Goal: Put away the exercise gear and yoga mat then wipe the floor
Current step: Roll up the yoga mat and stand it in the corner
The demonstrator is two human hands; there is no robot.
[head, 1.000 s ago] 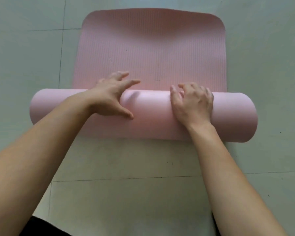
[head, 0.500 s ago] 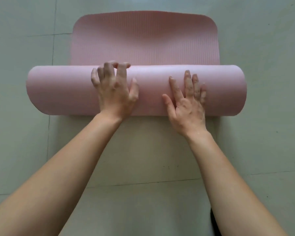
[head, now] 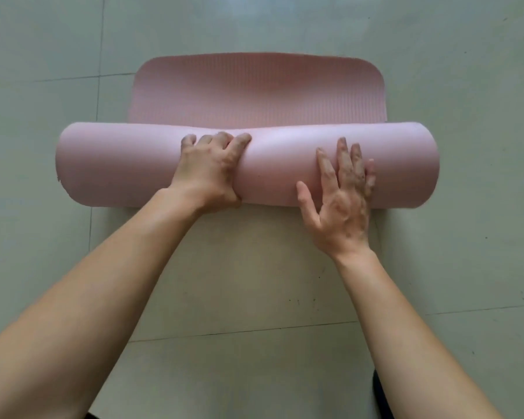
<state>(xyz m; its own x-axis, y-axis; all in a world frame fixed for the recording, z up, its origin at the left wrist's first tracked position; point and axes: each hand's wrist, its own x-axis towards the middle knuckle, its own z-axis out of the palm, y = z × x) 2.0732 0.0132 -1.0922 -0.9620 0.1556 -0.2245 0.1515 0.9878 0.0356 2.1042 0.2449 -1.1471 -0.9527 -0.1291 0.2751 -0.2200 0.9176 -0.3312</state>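
Note:
A pink yoga mat (head: 279, 164) lies on the floor, most of it wound into a thick roll that runs left to right. A short flat stretch of the mat (head: 254, 92) still lies beyond the roll. My left hand (head: 212, 173) grips the roll near its middle, fingers curled over the top and thumb at the near side, denting the foam. My right hand (head: 342, 201) rests flat on the roll further right, fingers straight and spread.
Pale grey-green floor tiles (head: 239, 282) with thin dark seams surround the mat on every side. A few small dark specks mark the tile near my right forearm. No other gear is in view.
The roll has moved further along the mat. My left hand went from lying over the roll to gripping it with curled fingers. My right hand has slid back toward the roll's near side.

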